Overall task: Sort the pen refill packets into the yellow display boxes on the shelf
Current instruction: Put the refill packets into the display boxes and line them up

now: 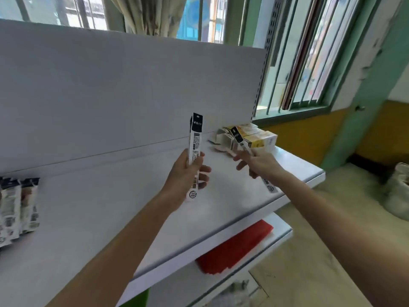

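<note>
The fingers of the left hand are gripping an upright, long flat refill packet. The right hand is pinching a tilted second packet, its middle hidden, near the blurred yellow display boxes on the white shelf.

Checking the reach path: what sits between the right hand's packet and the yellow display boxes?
Nothing separate: in the head view the packet in the right hand already overlaps the yellow display boxes.

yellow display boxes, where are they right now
In the head view the yellow display boxes sit at the shelf's far right end, just beyond the right hand.
</note>
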A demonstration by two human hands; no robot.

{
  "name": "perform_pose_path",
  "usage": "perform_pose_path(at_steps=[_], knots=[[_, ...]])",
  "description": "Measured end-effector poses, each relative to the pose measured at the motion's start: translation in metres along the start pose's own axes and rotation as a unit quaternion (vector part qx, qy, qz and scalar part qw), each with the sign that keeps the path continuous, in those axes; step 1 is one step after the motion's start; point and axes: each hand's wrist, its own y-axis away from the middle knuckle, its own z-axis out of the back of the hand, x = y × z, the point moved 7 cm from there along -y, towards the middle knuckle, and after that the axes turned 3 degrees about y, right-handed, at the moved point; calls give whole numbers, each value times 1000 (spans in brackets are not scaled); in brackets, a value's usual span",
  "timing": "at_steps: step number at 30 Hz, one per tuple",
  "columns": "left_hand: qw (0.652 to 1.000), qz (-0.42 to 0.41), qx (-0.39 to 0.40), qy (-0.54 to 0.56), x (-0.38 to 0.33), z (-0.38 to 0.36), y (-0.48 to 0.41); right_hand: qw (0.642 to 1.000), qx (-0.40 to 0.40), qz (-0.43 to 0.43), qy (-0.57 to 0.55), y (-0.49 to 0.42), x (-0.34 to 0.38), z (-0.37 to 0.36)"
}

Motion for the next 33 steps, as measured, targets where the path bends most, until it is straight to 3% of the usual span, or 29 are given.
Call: perform_pose_path(at_steps=[4, 10, 14, 18, 22, 26, 30, 33], knots=[[999, 8, -8, -42, 13, -34, -37, 991, -53, 19, 120, -40, -35, 40], [992, 93, -65, -56, 41, -39, -96, 955, -88, 90, 269, -121, -45, 51], [986, 151, -55, -37, 56, -59, -127, 922, -26, 137, 362, -162, -57, 40], [978, 202, -36, -23, 69, -90, -133, 908, 35, 162, 384, -178, -68, 30], [976, 214, -50, -7, 79, -111, -133, 848, 58, 202, 487, -183, -61, 27], [979, 124, -161, -29, 71, -117, -137, 892, 78, 242, 375, -170, -39, 37], [957, -9, -286, -51, 33, -120, -137, 935, 38, 260, 239, -154, -11, 62], [935, -84, -335, -82, 0, -125, -132, 947, 76, 284, 132, -136, 1, 78]])
